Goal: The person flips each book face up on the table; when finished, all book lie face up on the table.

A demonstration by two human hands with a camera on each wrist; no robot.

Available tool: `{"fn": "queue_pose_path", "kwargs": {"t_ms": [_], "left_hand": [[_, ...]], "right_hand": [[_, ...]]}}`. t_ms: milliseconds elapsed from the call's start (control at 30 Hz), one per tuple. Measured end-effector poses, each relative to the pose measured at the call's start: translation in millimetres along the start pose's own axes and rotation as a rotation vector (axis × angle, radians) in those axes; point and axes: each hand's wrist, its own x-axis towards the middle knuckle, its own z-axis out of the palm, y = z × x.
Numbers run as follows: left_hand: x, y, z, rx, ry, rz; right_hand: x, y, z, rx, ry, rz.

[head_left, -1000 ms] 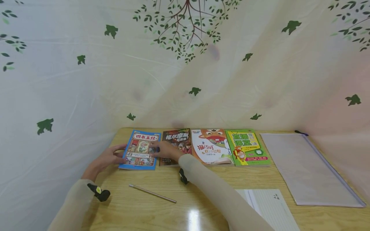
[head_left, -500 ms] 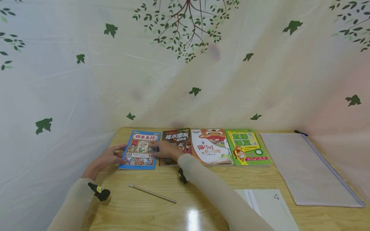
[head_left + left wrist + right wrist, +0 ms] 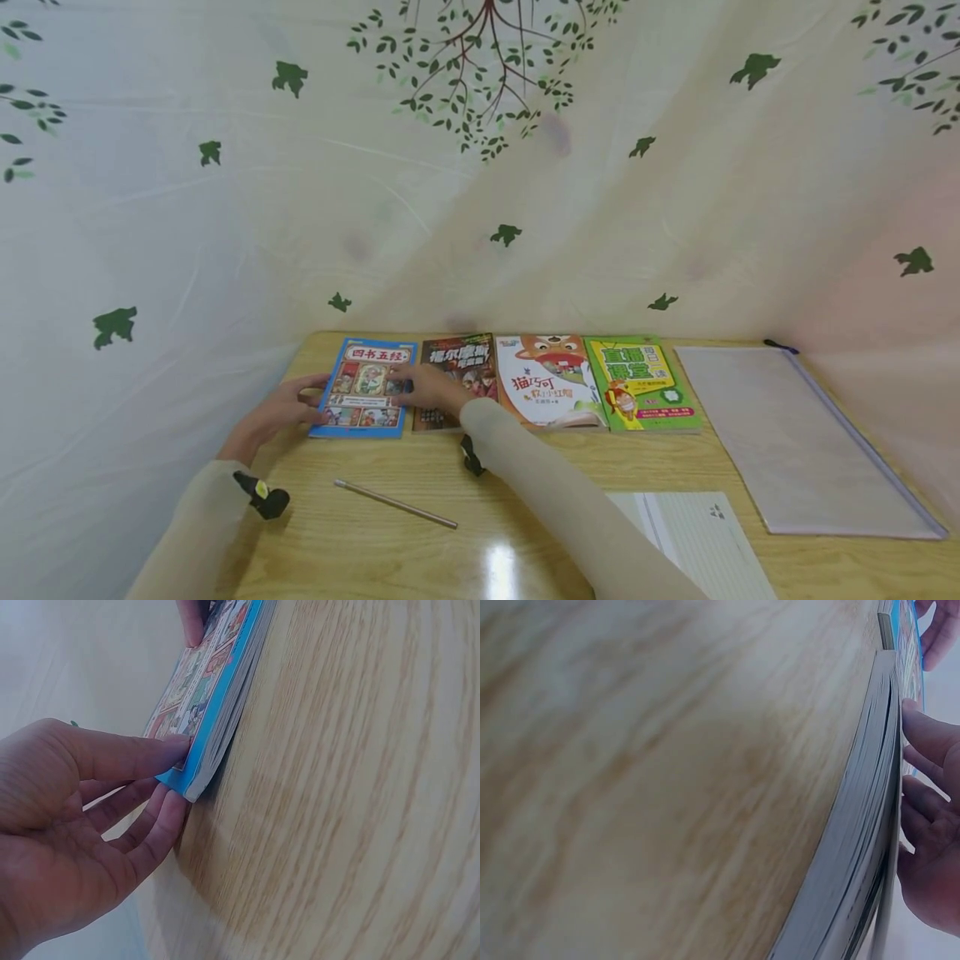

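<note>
A blue-bordered comic book [image 3: 363, 423] lies at the left end of a row of books on the wooden table. My left hand [image 3: 273, 412] holds its near left corner; in the left wrist view the thumb presses on the cover and the other fingers sit at and below the edge. From the right, my right hand [image 3: 435, 390] reaches over a dark book [image 3: 457, 350], its fingertips touching the blue cover near the right edge. Both books lie flat. The right wrist view shows the dark book's page edges [image 3: 847, 817] close to the right hand.
A white book with a cartoon animal [image 3: 551, 383] and a green book [image 3: 645, 383] continue the row. A pencil [image 3: 395, 503] lies in front. A lined notebook [image 3: 697, 533], partly under the right forearm, and a clear zip folder [image 3: 810, 442] are on the right. A curtain hangs behind.
The blue book's near edge has moved very slightly away from me, and my left wrist has shifted a little to the right. The right hand has hardly moved.
</note>
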Motion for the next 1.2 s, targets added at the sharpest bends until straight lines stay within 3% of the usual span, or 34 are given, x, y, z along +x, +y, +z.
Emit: {"fn": "queue_pose_path", "kwargs": {"t_ms": [533,900,1200], "left_hand": [[0.7,5.2,0.4,0.020,0.020,-0.043],[1.7,6.5,-0.6,0.013,0.022,-0.038],[5.2,8.3,-2.5,0.060,0.025,-0.043]], "right_hand": [[2.2,0.3,-0.7,0.020,-0.014,0.001],[6.3,1.5,-1.0,0.044,-0.007,0.008],[8.7,4.2,-0.6,0.055,-0.004,0.004]]}}
